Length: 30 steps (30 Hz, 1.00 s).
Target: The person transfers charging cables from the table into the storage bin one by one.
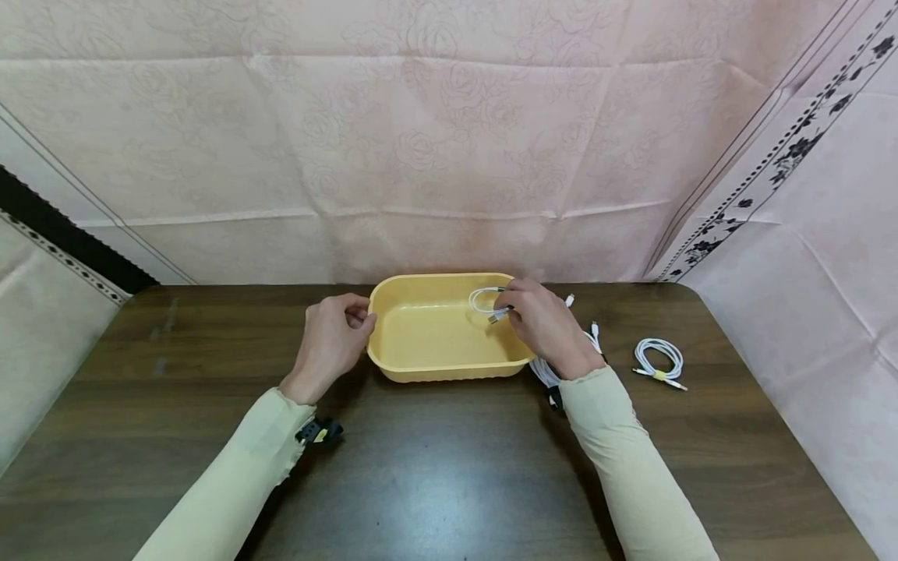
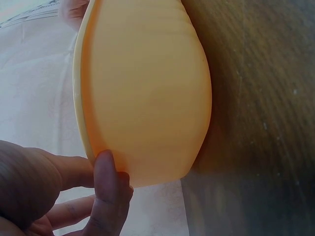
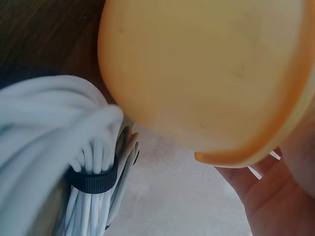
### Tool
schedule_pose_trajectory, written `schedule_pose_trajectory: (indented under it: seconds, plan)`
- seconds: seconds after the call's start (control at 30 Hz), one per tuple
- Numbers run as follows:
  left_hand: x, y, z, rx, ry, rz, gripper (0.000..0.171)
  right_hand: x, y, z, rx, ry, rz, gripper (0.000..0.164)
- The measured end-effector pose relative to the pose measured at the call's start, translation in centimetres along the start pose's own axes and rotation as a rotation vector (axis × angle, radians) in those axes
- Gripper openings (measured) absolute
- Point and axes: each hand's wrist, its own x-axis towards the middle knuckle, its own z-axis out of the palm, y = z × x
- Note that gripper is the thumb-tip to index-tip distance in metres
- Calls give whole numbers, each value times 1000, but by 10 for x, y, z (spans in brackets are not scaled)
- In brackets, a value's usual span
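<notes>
A shallow yellow plastic basin [image 1: 421, 331] stands near the table's far edge. My left hand [image 1: 330, 339] pinches its left rim between thumb and fingers, as the left wrist view also shows. Over the basin's right part, my right hand [image 1: 546, 323] holds a small looped white USB cable [image 1: 480, 296] by its fingertips, with a metal plug pointing down. Beneath that wrist, against the basin's right side, lies a thick coil of white cable [image 1: 543, 372]. A black strap [image 3: 96, 182] binds this coil in the right wrist view. The held cable is mostly hidden behind the hand there.
Farther right on the brown wooden table [image 1: 421, 475] lies another white cable coil [image 1: 659, 358] with a yellow tie. Cable plugs [image 1: 595, 330] stick out beyond the right hand. A pale patterned cloth [image 1: 435, 156] hangs behind the table.
</notes>
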Motion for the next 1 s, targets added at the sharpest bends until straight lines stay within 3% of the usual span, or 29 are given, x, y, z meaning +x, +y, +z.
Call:
schedule_pose_trajectory:
  seconds: [1.0]
  plan:
    - [0, 0, 0, 15, 18, 9, 23, 7, -3, 10, -80, -36, 9, 29]
